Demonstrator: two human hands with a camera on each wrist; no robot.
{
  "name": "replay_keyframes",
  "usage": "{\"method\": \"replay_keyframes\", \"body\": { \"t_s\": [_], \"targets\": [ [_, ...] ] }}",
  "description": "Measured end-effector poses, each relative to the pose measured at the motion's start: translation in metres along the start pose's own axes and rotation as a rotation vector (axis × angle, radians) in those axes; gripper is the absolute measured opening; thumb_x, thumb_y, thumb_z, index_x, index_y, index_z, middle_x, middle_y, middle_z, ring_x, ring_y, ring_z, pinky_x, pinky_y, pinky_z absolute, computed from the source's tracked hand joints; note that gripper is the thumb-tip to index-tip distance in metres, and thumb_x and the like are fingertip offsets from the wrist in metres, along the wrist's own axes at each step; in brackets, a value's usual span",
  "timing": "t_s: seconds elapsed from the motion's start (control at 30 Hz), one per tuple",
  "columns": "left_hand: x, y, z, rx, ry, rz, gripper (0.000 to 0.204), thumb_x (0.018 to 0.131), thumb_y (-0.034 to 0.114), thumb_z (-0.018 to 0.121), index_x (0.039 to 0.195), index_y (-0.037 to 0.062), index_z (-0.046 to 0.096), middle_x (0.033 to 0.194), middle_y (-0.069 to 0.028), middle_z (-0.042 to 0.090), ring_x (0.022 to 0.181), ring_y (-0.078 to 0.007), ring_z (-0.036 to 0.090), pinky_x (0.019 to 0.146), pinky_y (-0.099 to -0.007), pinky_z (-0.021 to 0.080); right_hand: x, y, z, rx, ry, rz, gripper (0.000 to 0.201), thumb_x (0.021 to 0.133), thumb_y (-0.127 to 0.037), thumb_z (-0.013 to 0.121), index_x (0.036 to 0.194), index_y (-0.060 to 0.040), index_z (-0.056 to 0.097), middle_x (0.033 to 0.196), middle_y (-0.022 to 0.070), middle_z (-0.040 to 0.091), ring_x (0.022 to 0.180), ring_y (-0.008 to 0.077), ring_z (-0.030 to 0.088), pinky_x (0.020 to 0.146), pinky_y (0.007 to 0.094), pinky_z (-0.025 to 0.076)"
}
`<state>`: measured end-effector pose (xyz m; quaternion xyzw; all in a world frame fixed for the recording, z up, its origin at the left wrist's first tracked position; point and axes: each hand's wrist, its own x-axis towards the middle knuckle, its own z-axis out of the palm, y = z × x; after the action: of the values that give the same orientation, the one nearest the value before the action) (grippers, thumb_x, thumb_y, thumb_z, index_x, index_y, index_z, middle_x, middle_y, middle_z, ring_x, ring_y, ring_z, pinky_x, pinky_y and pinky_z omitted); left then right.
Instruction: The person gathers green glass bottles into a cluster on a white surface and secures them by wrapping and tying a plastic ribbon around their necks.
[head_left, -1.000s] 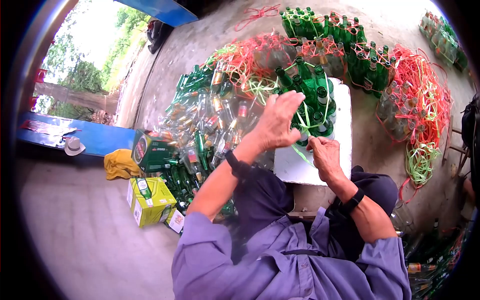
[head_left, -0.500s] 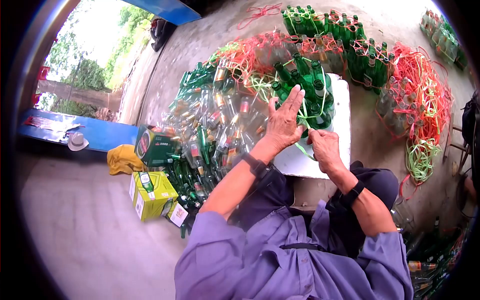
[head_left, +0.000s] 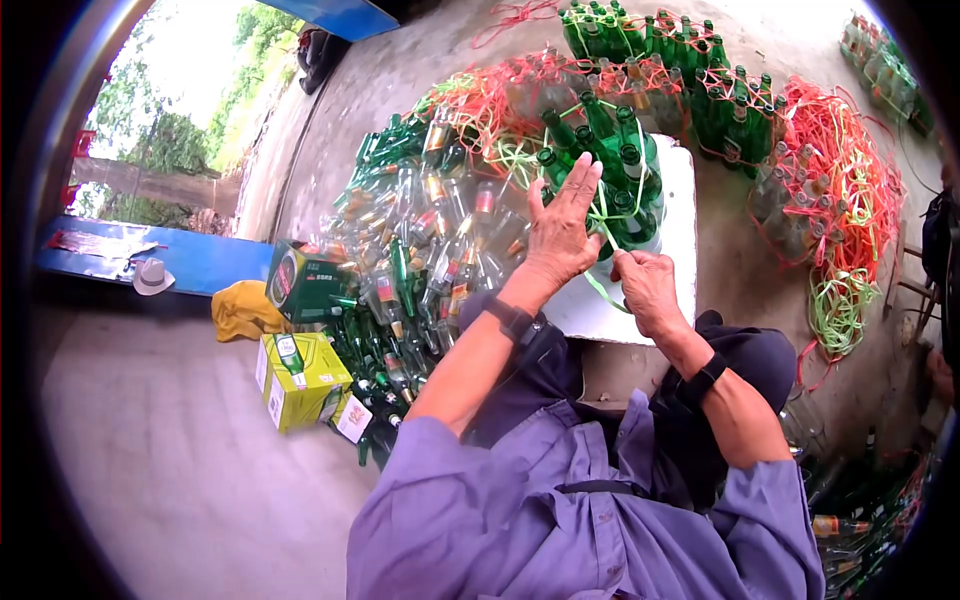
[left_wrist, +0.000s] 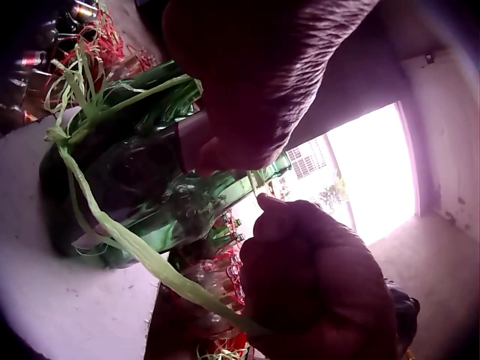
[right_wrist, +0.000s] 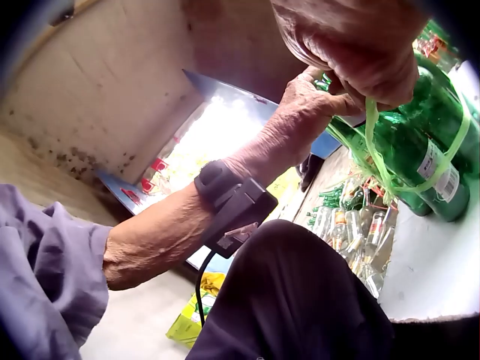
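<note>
A bundle of green glass bottles (head_left: pixel 632 160) stands on a white board (head_left: pixel 680 230) in front of the person. Light-green plastic strapping (right_wrist: pixel 381 161) runs round the bottles, and a knot (left_wrist: pixel 56 135) shows low on their side in the left wrist view. With its index and middle fingers extended, the left hand (head_left: pixel 562 235) lies against the near left side of the bundle, hiding some bottles. Curled fingers of the right hand (head_left: pixel 650 295) grip a strand of the strapping at the near edge of the bundle, beside the left thumb. A loose tail (head_left: pixel 603 290) hangs over the board.
Loose clear and green bottles (head_left: pixel 440 260) are heaped at the left. Bundled green bottles (head_left: pixel 735 120) stand behind, near tangled red strapping (head_left: pixel 850 190). A yellow-green carton (head_left: pixel 300 380) and a dark green carton (head_left: pixel 300 285) lie at the left, beside a yellow cloth (head_left: pixel 245 310).
The left hand has come down from a raised pose with spread thumb onto the left side of the bottles. The right hand keeps its grip on the strapping, nearly in place.
</note>
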<state>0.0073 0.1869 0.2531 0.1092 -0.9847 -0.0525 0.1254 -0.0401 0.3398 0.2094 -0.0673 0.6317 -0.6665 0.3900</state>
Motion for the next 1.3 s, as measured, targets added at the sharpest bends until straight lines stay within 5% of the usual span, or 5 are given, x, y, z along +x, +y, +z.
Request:
{"method": "replay_keyframes", "body": {
  "t_s": [0.37,0.73,0.93,1.13,1.3],
  "targets": [
    [-0.003,0.005,0.004,-0.024,0.043,-0.056,0.092,0.069,0.018,0.071,0.151,0.0166,0.030,0.158,-0.0027,0.030,0.141,-0.0179,0.035,0.114,-0.0568,0.009,-0.004,0.003,-0.011,-0.069,-0.011,-0.037,0.035,0.088,-0.022,0.059,0.061,0.0001,0.061,0.052,-0.0005,0.048,0.050,0.0074,0.040,0.047,0.0280,0.033],
    [-0.004,0.007,0.006,-0.114,0.058,-0.170,0.091,0.069,0.013,0.071,0.150,0.0230,0.032,0.158,-0.0005,0.029,0.136,-0.0239,0.043,0.110,-0.0652,0.023,-0.012,-0.011,-0.019,-0.359,0.006,-0.261,0.037,0.089,-0.023,0.057,0.064,0.0029,0.062,0.049,0.0030,0.047,0.050,0.0083,0.043,0.048,0.0291,0.035],
    [-0.007,0.009,0.008,-0.202,0.099,-0.215,0.088,0.070,0.006,0.064,0.149,0.0272,0.032,0.156,-0.0012,0.033,0.127,-0.0268,0.052,0.108,-0.0671,0.027,-0.008,-0.011,-0.020,-0.311,0.021,-0.139,0.035,0.088,-0.021,0.059,0.063,0.0029,0.062,0.050,0.0010,0.045,0.051,0.0066,0.041,0.049,0.0279,0.035],
    [-0.007,0.007,0.012,-0.247,0.072,-0.277,0.090,0.070,0.004,0.062,0.150,0.0283,0.031,0.156,-0.0020,0.033,0.127,-0.0259,0.053,0.110,-0.0675,0.022,-0.008,-0.031,-0.025,-0.654,0.021,-0.484,0.034,0.088,-0.016,0.061,0.063,0.0052,0.054,0.048,0.0080,0.040,0.048,0.0072,0.037,0.046,0.0323,0.035],
    [-0.009,0.008,0.012,-0.263,0.087,-0.292,0.087,0.070,0.002,0.061,0.149,0.0278,0.033,0.155,-0.0016,0.036,0.126,-0.0243,0.053,0.106,-0.0710,0.023,-0.012,-0.027,-0.023,-0.734,0.042,-0.531,0.034,0.088,-0.016,0.061,0.063,0.0057,0.053,0.049,0.0130,0.042,0.046,0.0106,0.038,0.046,0.0341,0.037]
  ]
}}
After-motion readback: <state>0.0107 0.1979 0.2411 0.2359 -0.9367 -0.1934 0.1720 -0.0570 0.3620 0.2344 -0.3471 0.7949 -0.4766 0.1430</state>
